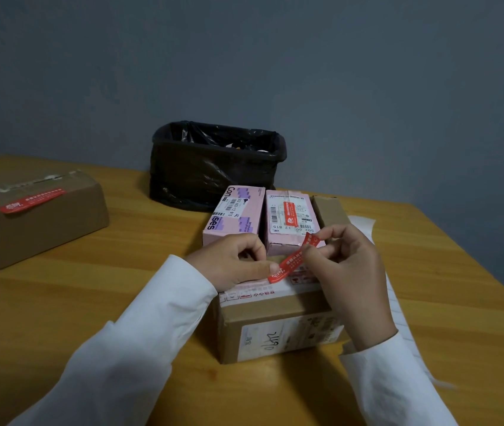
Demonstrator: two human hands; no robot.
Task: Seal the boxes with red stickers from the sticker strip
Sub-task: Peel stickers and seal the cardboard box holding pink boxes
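Red sticker (293, 261): held over the top of the brown box nearest the person; its lower left end lies on the box's taped top, the rest slants up to the right, lifted off the surface.
Left hand (232, 262): rests on the near box, thumb pressing the sticker's lower end down, the other fingers curled under.
Right hand (346, 265): pinches the sticker's raised end between thumb and fingertips, above the box's far edge.
Near brown box (278, 327): stands on the table in front of the person, white printed tape along its top, a white label with handwriting on the side facing the camera.
Pink boxes: two side by side, just behind the near box. The left pink box (234, 216) shows printed lettering and a barcode; the right pink box (290, 219) carries a white label with a red sticker already across it.
Small brown box (329, 210): just right of the pink pair, partly hidden.
Sealed brown box (32, 216): well apart at the left of the table, a red sticker over its top edge.
Sticker strip (395, 302): white backing paper lying on the table to the right, running under the right wrist.
Black bin (214, 164): lined with a black bag, at the table's far edge against the wall.
Table (90, 302): yellowish wood.
Sleeves: both arms in white.
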